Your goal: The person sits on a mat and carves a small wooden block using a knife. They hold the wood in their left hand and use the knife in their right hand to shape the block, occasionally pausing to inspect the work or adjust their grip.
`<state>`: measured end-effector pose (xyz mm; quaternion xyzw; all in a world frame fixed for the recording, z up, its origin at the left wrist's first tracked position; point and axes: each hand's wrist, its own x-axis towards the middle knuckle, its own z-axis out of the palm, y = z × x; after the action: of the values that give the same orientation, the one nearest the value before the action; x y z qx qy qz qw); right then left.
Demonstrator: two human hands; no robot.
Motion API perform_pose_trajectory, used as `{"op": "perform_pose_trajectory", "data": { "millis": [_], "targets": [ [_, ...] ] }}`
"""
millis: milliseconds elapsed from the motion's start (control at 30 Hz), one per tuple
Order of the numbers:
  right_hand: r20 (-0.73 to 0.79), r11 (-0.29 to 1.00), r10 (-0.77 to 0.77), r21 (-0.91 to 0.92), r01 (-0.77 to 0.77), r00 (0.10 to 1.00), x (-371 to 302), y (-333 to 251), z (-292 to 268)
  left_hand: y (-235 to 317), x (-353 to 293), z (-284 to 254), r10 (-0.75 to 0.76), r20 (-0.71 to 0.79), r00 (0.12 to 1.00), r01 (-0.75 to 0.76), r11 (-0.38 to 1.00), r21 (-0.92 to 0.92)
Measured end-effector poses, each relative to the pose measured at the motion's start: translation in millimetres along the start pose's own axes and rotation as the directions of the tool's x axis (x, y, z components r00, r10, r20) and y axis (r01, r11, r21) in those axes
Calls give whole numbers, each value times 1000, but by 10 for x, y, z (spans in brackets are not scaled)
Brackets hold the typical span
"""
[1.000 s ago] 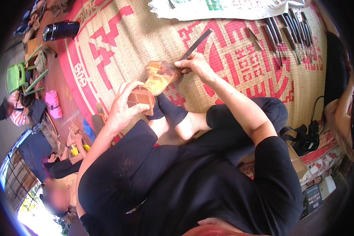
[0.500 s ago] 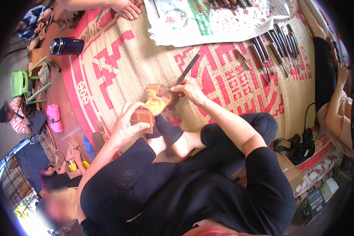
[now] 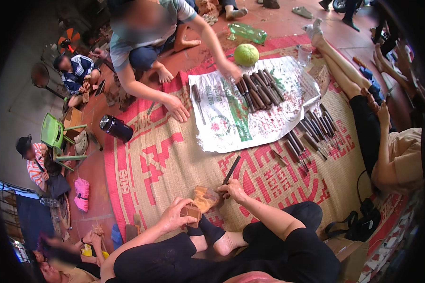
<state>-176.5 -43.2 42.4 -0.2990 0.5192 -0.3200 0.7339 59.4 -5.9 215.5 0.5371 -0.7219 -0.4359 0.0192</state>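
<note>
Head view: patterned mat (image 3: 174, 162) spread on tiled floor (image 3: 92, 162), white sack (image 3: 212, 137) near its far edge. Inward of mat's left edge, reddish block (image 3: 190, 213) is pinched by left hand (image 3: 171, 218), dark bar (image 3: 232, 170) by right hand (image 3: 233, 190); yellow-brown wood (image 3: 206, 198) between. Versus earlier, co-worker's torso (image 3: 123, 49) and green fruit (image 3: 246, 55) now seen.

Patterned mat (image 3: 184, 167) on tiled floor (image 3: 95, 177); white sack (image 3: 212, 137) on mat, tools (image 3: 311, 128) beside; bundled tools (image 3: 260, 90) on sack.
</note>
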Motion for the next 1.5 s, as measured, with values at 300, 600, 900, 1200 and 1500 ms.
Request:
{"op": "perform_pose_trajectory", "data": {
  "millis": [300,600,900,1200,1500],
  "targets": [
    [-20,990,-74,-125,71,997,-81,46,-29,32,2,114,69,-20,997,-68,997,34],
    [13,990,-87,-106,88,996,-171,167,-46,40,-37,114,157,38,987,-161,980,114],
    [-27,996,-71,-47,70,997,-125,230,-173,9,-61,88,196,46,980,-199,977,77],
    [-121,993,-113,31,117,986,-267,256,-33,37,-120,83,207,51,977,-212,969,127],
    [-95,974,-227,-3,227,969,-270,265,36,3,-122,94,243,57,968,-250,952,179]
  ]
}}
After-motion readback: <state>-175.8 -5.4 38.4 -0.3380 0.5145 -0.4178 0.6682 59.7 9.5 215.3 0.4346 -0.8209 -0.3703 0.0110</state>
